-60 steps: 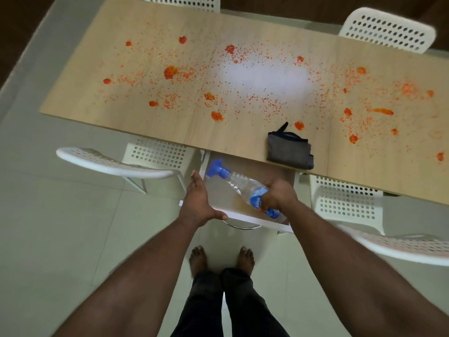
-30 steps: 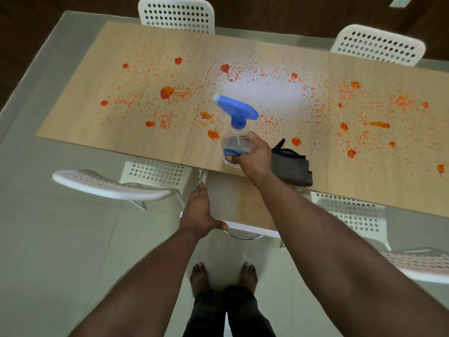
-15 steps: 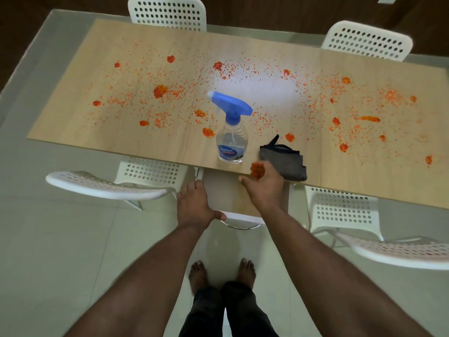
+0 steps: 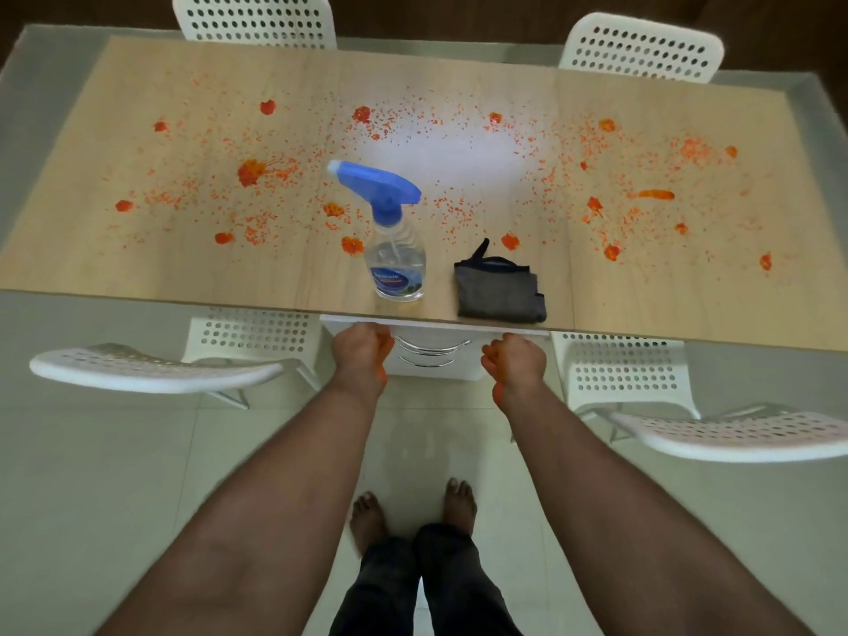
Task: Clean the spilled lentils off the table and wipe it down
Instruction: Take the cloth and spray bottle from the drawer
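Orange lentils (image 4: 250, 172) lie scattered in clumps and specks over most of the wooden table (image 4: 137, 268). A clear spray bottle (image 4: 397, 259) with a blue trigger head stands upright near the front edge. A folded dark grey cloth (image 4: 498, 291) lies just right of it. My left hand (image 4: 362, 353) and my right hand (image 4: 516, 367) are below the table edge, fingers curled, against the front of a white drawer unit (image 4: 431, 358). Neither hand holds anything I can see. Orange stains mark both hands.
A white perforated chair (image 4: 151, 369) stands at the near left and another (image 4: 734, 433) at the near right, both pulled out from the table. Two more chairs (image 4: 254, 16) (image 4: 642, 48) are tucked in at the far side. My bare feet stand on pale floor tiles.
My right hand stood the spray bottle on the table, let go and dropped to the drawer front. The open drawer has slid in under the table, and my left hand followed it.
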